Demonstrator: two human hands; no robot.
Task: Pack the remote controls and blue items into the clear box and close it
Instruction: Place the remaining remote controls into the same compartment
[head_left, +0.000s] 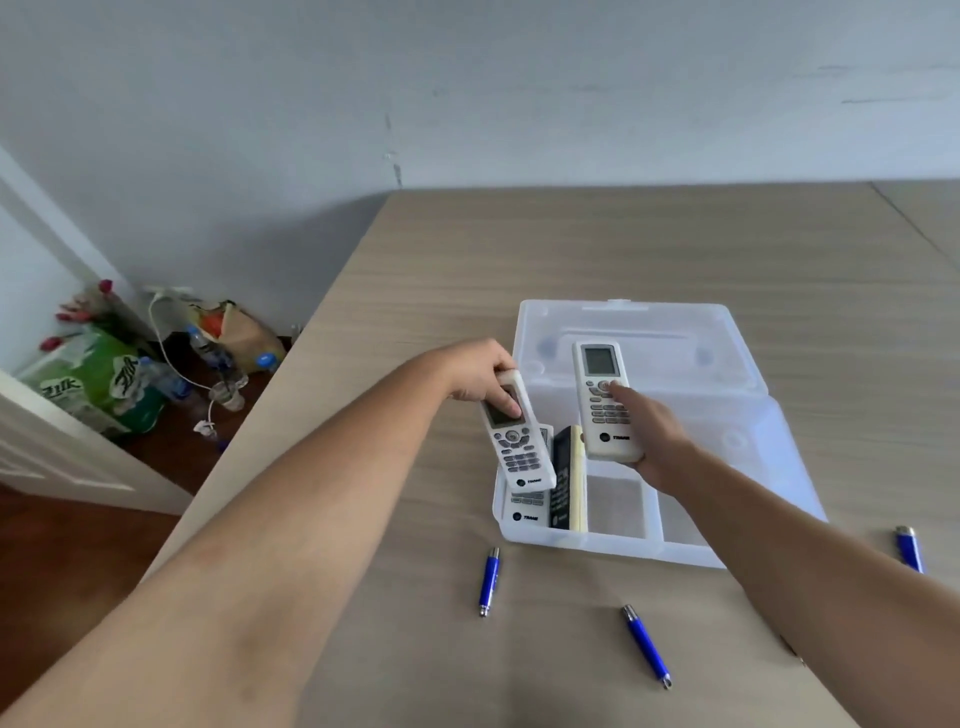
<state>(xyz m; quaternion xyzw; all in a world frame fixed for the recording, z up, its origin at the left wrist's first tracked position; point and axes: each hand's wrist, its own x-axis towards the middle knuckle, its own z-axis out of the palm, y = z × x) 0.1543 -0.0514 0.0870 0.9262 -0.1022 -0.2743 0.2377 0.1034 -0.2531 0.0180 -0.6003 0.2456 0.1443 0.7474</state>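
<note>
Left hand (480, 376): we grip a white remote (517, 441) over the box (675, 540).
Right hand (649, 428): we clasp another remote (602, 402).
Box: open, mid-tabletop.
Blue items (489, 581): near edge.

Single head view, worn camera, looking forward and down over both forearms. Wide-angle: table (675, 249) edges bow. Close range: left hand (480, 376) and right hand (652, 434) mid-frame over box (613, 545). Wall (467, 78) fills top; floor (62, 561) at left.
</note>
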